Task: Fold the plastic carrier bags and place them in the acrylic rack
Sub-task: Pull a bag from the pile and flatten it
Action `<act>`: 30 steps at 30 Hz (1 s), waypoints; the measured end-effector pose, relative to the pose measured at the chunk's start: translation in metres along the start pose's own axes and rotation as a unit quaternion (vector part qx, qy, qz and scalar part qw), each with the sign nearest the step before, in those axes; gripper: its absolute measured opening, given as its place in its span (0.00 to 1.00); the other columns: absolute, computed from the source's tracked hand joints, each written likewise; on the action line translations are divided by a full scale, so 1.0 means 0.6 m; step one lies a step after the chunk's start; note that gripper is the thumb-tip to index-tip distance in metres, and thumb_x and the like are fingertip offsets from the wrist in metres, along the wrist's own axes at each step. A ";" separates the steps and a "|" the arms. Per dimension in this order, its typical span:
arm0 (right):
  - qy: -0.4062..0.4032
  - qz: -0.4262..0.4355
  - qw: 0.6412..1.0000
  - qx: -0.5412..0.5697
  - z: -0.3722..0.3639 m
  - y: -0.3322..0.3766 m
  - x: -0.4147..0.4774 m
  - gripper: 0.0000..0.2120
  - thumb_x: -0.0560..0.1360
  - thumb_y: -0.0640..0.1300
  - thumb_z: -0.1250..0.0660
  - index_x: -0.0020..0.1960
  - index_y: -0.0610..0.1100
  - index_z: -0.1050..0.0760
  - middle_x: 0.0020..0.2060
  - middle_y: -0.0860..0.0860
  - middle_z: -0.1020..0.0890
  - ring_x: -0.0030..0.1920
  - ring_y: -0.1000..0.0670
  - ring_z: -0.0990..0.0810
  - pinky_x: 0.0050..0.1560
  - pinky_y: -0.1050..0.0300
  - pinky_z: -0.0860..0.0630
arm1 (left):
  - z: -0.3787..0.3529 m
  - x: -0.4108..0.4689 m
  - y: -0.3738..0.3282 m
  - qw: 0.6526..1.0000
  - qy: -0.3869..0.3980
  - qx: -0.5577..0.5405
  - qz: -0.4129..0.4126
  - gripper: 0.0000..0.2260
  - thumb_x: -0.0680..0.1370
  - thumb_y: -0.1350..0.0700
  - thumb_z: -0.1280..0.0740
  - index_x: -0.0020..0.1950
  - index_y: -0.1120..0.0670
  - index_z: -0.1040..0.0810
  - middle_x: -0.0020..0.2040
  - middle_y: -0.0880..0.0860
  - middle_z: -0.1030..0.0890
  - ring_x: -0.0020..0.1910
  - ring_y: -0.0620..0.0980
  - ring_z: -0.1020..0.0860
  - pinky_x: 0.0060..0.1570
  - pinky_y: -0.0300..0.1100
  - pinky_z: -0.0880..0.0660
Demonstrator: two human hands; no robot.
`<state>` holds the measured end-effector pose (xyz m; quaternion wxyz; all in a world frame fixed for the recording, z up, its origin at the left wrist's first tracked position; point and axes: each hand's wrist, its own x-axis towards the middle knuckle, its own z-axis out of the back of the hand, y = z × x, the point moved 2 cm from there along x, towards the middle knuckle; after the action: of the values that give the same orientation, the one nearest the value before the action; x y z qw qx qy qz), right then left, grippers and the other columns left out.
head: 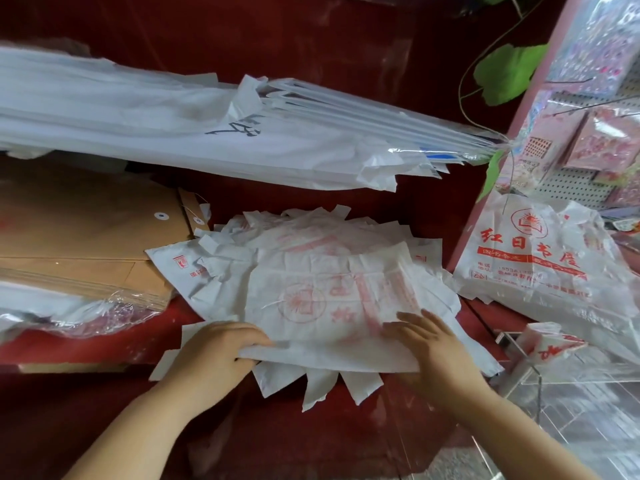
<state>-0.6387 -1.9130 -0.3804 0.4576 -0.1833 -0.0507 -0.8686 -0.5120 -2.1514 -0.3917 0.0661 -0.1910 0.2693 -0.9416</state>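
On the red counter (277,445), in the middle of the view, lies a loose heap of carrier bags (311,233), white and crumpled, with faded red print and handle tabs sticking out all round the edges. The top bag (325,306) is spread flat across the heap, its round red emblem and characters showing through the thin plastic. The person's left hand (214,348) grips this bag's near left edge, fingers curled round it. The right hand (429,344) rests on the bag's right part with fingers straight and spread, pressing it down.

At the lower right stands the clear acrylic rack (519,370), with one folded bag (550,344) in it, well apart from the heap.

A stack of brown envelopes (86,233) lies on the left, touching the heap's far left corner. A long bundle of white bags (173,126) stretches across above the heap, tied at its right end. A printed bag (540,258) hangs on the right below a pegboard (568,181) with pink packets, and a green leaf (505,74) shows above.
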 end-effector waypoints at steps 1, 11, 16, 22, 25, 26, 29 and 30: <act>0.000 -0.011 1.000 0.014 0.008 -0.015 -0.007 0.17 0.62 0.54 0.40 0.43 0.50 0.17 0.41 0.58 0.16 0.44 0.53 0.17 0.45 0.44 0.21 | 0.002 -0.005 0.003 0.997 0.032 -0.049 0.042 0.13 0.75 0.63 0.34 0.47 0.44 0.19 0.43 0.31 0.25 0.46 0.33 0.27 0.44 0.22 0.33; 0.026 -0.252 0.891 0.378 0.044 -0.074 -0.041 0.11 0.73 0.34 0.34 0.35 0.46 0.21 0.28 0.49 0.22 0.29 0.55 0.28 0.31 0.66 0.34 | 0.041 -0.016 0.023 0.918 -0.053 -0.339 0.200 0.14 0.72 0.69 0.33 0.34 0.53 0.18 0.30 0.47 0.18 0.31 0.35 0.22 0.33 0.23 0.30; -0.006 -0.299 0.841 0.450 0.047 -0.077 -0.014 0.10 0.76 0.36 0.38 0.38 0.35 0.24 0.33 0.44 0.23 0.36 0.47 0.26 0.39 0.55 0.30 | 0.070 0.008 0.010 0.888 -0.131 -0.375 0.231 0.06 0.73 0.64 0.33 0.39 0.55 0.21 0.37 0.46 0.20 0.43 0.42 0.26 0.46 0.36 0.34; 0.063 -0.298 0.899 0.315 0.019 -0.082 0.044 0.12 0.80 0.42 0.46 0.40 0.41 0.29 0.34 0.48 0.25 0.33 0.51 0.27 0.29 0.65 0.34 | 0.083 0.078 0.015 0.928 -0.140 -0.235 0.253 0.03 0.73 0.61 0.30 0.44 0.60 0.20 0.43 0.50 0.22 0.45 0.45 0.27 0.38 0.33 0.35; 0.107 -0.304 0.909 0.264 0.004 -0.092 0.072 0.13 0.81 0.42 0.47 0.45 0.38 0.28 0.38 0.44 0.23 0.40 0.45 0.25 0.38 0.58 0.32 | 0.075 0.118 0.023 0.939 -0.166 -0.174 0.248 0.10 0.74 0.59 0.32 0.53 0.62 0.21 0.51 0.54 0.22 0.52 0.53 0.25 0.42 0.37 0.34; 0.123 -0.308 0.911 0.247 0.001 -0.095 0.079 0.13 0.81 0.42 0.48 0.46 0.37 0.28 0.38 0.44 0.23 0.39 0.44 0.25 0.39 0.56 0.32 | 0.071 0.128 0.027 0.939 -0.179 -0.146 0.254 0.14 0.75 0.56 0.32 0.58 0.61 0.23 0.55 0.54 0.23 0.54 0.55 0.25 0.44 0.38 0.35; 0.154 -0.324 0.913 0.194 -0.010 -0.099 0.095 0.16 0.81 0.44 0.49 0.36 0.42 0.34 0.32 0.50 0.29 0.33 0.51 0.29 0.35 0.58 0.35 | 0.066 0.127 0.034 0.922 -0.280 -0.074 0.257 0.19 0.74 0.52 0.32 0.60 0.61 0.29 0.59 0.59 0.26 0.54 0.60 0.26 0.46 0.46 0.31; 0.155 -0.331 0.912 0.187 -0.014 -0.101 0.099 0.17 0.81 0.44 0.50 0.34 0.44 0.37 0.31 0.51 0.30 0.32 0.53 0.31 0.33 0.59 0.36 | 0.067 0.116 0.033 0.910 -0.327 -0.057 0.248 0.17 0.75 0.52 0.33 0.56 0.62 0.28 0.56 0.60 0.27 0.53 0.61 0.26 0.48 0.49 0.31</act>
<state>-0.7205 -1.9265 -0.3618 0.1717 0.0694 -0.1987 -0.9624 -0.5596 -2.2030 -0.3483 0.3704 -0.4189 0.3246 -0.7628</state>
